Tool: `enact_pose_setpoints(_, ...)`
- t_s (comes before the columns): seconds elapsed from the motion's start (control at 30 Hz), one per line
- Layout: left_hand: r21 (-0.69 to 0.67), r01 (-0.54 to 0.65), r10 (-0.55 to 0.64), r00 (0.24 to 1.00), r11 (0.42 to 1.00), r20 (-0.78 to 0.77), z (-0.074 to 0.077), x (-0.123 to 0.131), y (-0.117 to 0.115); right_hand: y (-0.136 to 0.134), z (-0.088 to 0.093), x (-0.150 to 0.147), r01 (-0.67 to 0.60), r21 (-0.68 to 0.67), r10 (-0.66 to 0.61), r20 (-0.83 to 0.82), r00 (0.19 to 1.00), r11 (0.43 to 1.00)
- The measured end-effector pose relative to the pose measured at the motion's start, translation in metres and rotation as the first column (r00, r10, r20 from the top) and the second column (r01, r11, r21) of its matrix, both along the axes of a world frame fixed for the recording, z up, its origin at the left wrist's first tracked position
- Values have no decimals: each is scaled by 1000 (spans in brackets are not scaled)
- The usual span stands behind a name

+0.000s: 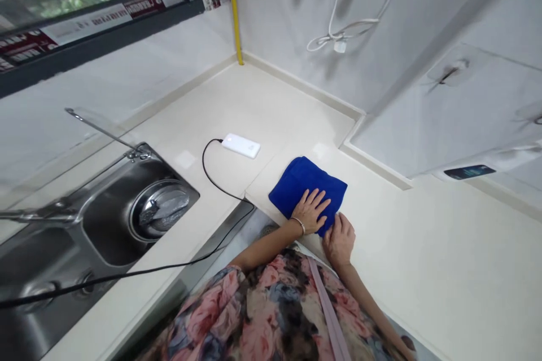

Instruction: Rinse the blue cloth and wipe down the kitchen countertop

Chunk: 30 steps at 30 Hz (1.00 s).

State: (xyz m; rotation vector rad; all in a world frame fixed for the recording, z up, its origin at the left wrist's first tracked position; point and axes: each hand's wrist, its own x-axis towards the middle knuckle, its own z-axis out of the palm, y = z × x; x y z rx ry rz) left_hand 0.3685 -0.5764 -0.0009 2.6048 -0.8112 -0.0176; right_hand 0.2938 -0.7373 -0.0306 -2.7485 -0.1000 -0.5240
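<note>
The blue cloth [307, 183] lies on the tabletop [444, 248] close to its near edge, right in front of the person. The left hand [312, 211] is laid flat on it with fingers spread; the right hand [341, 240] is curled at the near right corner, its grip seemingly pinching the edge, though the hidden thumb side leaves that less than sure. Smoothing or folding seems the step in hand: best to let the left palm anchor the fabric while the right draws its corner taut, without dragging the whole piece. Mind the near edge, where fabric could slip over. The raised wall strip [376, 166] limits reach behind; leftward come the black cable [204, 161], white device [241, 146] and sink [105, 220], so sideways movement looks easier rightward
</note>
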Motion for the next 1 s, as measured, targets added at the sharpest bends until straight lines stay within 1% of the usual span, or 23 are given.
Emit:
enact_pose_setpoints(0.07,-3,-23,23,1000,1000,4,-2,-13,-3,-6,1,0,-27,-7,27,-3,1000,1000)
enact_pose_setpoints(0.13,0,-20,20,1000,1000,4,-4,-22,-3,-13,1,0,-75,-9,75,0,997,997)
enact_pose_setpoints(0.23,8,-1,1,1000,1000,-12,-5,-24,-1,-25,1,2,-188,6,188,19,982,982)
enact_pose_setpoints(0.33,9,-5,5,999,1000,-31,-2,-6,-2,-33,1,5,-254,56,250,58,966,966)
enact_pose_setpoints(0.5,16,-69,70,997,997,-44,6,42,-7,-36,1,7,-285,138,276,84,958,949)
enact_pose_setpoints(0.57,31,-82,84,995,996,-50,9,57,-7,-37,0,7,-291,170,281,80,956,941)
enact_pose_setpoints(0.67,40,-101,103,994,994,-43,12,68,-4,-38,-2,7,-311,217,296,102,950,925)
enact_pose_setpoints(0.73,44,-109,111,993,993,-33,13,70,-2,-41,-4,6,-344,246,325,115,939,906)
enact_pose_setpoints(0.8,55,-108,109,994,993,-25,11,69,0,-51,-7,7,-366,260,344,127,930,893)
enact_pose_setpoints(0.87,65,-106,107,994,992,-18,8,66,0,-72,-10,7,-327,255,298,143,944,910)
enact_pose_setpoints(0.9,69,-109,110,994,992,-12,5,63,-1,-88,-12,5,-273,245,240,153,959,930)
enact_pose_setpoints(0.93,72,-111,112,994,991,-4,1,59,-3,-108,-13,3,-196,230,160,166,973,953)
enact_pose_setpoints(1.0,74,-105,104,994,992,21,-6,47,-7,-155,-15,-9,-12,182,-20,176,984,983)
